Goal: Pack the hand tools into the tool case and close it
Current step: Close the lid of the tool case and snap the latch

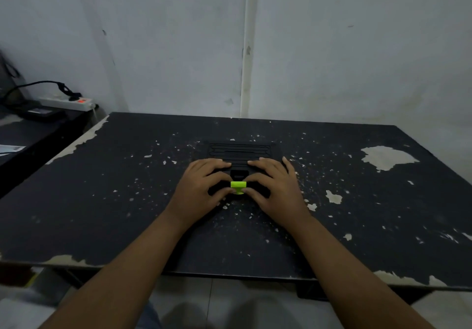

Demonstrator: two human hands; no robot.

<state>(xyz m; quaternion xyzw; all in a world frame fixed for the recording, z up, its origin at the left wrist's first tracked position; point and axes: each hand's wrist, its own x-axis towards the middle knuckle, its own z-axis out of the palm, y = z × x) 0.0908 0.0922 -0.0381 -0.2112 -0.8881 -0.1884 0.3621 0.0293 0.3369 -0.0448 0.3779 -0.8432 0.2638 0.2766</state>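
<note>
Left hand: flat, fingers loosely spread over the near left part of the lid, thumb tip tucked in at the front edge. It presses down and grips nothing. Right hand: mirror of it, fingers laid on the near right part of the lid, thumb in toward the centre, also pressing and not clasping.

Both thumbs meet at the small lime-green plastic latch, one touching each side of it. I can't tell if the latch is snapped home.

The latch sits mid-front on the flat black moulded plastic tool case. The lid is down and its ribbed far half shows beyond the fingertips. So the case lies directly under both palms, its front edge toward me, roughly mid-bench.

Handling, my guess: a rigid shell that won't flex much under palm pressure. It is probably moderately heavy with tools inside. The ribbed top gives some friction, but the smooth sides could slip. I'd hold it down with the palms either side of the latch and work the latch with the thumbs. To carry it, I'd take the two short ends.

I judge this to be the closing step, nearly finished.

Under the case is the black bench, with paint flaking off in pale patches. Far left, on a lower surface, is a white power strip, well apart from the case.
</note>
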